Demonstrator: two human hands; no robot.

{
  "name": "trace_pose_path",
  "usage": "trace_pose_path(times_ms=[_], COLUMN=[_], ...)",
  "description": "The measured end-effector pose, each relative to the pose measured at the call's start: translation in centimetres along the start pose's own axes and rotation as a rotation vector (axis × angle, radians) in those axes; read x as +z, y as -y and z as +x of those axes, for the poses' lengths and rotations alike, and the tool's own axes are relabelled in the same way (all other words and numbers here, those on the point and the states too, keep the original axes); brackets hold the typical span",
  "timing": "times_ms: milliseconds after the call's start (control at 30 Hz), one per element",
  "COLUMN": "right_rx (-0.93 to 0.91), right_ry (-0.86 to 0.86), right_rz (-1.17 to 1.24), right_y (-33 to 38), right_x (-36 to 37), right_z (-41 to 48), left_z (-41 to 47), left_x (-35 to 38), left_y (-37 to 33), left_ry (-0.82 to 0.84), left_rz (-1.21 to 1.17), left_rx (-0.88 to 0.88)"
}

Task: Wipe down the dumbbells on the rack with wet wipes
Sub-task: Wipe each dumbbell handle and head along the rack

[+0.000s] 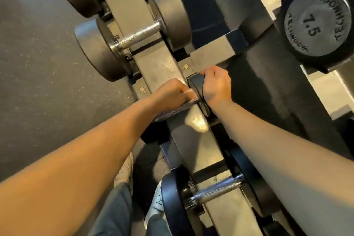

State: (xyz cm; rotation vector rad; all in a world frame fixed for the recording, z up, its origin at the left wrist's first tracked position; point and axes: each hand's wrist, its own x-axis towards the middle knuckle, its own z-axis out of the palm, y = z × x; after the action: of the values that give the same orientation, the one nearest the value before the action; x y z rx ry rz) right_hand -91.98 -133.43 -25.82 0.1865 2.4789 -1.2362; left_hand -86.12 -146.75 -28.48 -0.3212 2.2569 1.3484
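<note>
One head-worn view looks steeply down, close above the rack (153, 63) and floor (38, 73)

The rack (157, 63) runs from far left to near right, with the floor (38, 63) on its left. Three dumbbells lie across it: the far dumbbell (139, 34), the middle dumbbell (197, 90) and the near dumbbell (216, 189). The left hand (170, 94) grips the middle dumbbell's handle through a wipe (188, 91). The right hand (216, 84) grips its right head. The 7.5 dumbbell (318, 23) sits on another tier (325, 86), far right. Shoes (124, 170) stand on the floor left of the near dumbbell.
</note>
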Motion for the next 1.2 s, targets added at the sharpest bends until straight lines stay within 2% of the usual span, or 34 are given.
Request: trace_pose_path(times_ms=[67,100,200,267,333,367,400,467,533,600,633,733,867,933,1100,1167,1200], right_rx=[-0.024,-0.039,-0.07,-0.079,-0.083,-0.082,-0.081,-0.08,-0.081,-0.081,-0.081,-0.092,-0.098,-0.103,-0.103,-0.104,-0.098], right_ry=[-0.007,-0.017,-0.047,-0.057,-0.062,-0.062,-0.059,-0.045,-0.043,-0.044,-0.042,-0.044,-0.043,-0.042,-0.05,-0.051,-0.052], right_rz=[-0.037,-0.079,-0.154,-0.173,-0.179,-0.176,-0.171,-0.16,-0.153,-0.145,-0.146,-0.143,-0.141,-0.142,-0.152,-0.153,-0.153], right_y=[-0.1,-0.1,0.0,0.3,0.3,0.3,0.4,0.4,0.4,0.3,0.3,0.2,0.1,0.2,0.2,0.2,0.2], right_x=[0.0,0.0,0.1,0.2,0.2,0.1,0.0,-0.1,-0.2,-0.2,-0.2,-0.2,-0.3,-0.2,-0.2,-0.2,-0.2], right_z=[0.1,0.1,0.0,-0.2,-0.4,-0.4,-0.5,-0.6,-0.6,-0.6,-0.6,-0.5,-0.5,-0.6,-0.6,-0.6,-0.5], left_z=[0.8,1.1,0.7,-1.4,-4.4,-5.8,-6.7,-7.3,-6.2,-5.0,-4.2,-2.6,-1.7,-1.9,-3.8,-4.8,-5.2], left_x=[0.1,0.6,2.0,2.8,4.3,5.1,6.3,8.7,10.4,11.2,11.5,11.8,11.9,11.5,11.0,10.9,10.7], left_y=[-0.2,-0.5,-1.6,-1.7,-2.0,-2.6,-3.3,-4.4,-4.7,-5.3,-5.4,-5.9,-5.8,-5.8,-5.5,-5.6,-5.6], left_ry=[0.0,-0.02,-0.194,-0.489,-0.804,-0.841,-0.803,-0.687,-0.65,-0.659,-0.675,-0.722,-0.796,-0.794,-0.656,-0.702,-0.759], left_rz=[-0.125,-0.11,0.089,0.128,0.025,-0.116,-0.331,-0.907,-1.38,-1.707,-1.777,-1.816,-1.621,-1.607,-1.877,-1.758,-1.563], left_rx=[-0.145,-0.22,-0.334,-0.233,-0.114,-0.121,-0.2,-0.46,-0.656,-0.675,-0.693,-0.752,-0.834,-0.842,-0.762,-0.638,-0.568])
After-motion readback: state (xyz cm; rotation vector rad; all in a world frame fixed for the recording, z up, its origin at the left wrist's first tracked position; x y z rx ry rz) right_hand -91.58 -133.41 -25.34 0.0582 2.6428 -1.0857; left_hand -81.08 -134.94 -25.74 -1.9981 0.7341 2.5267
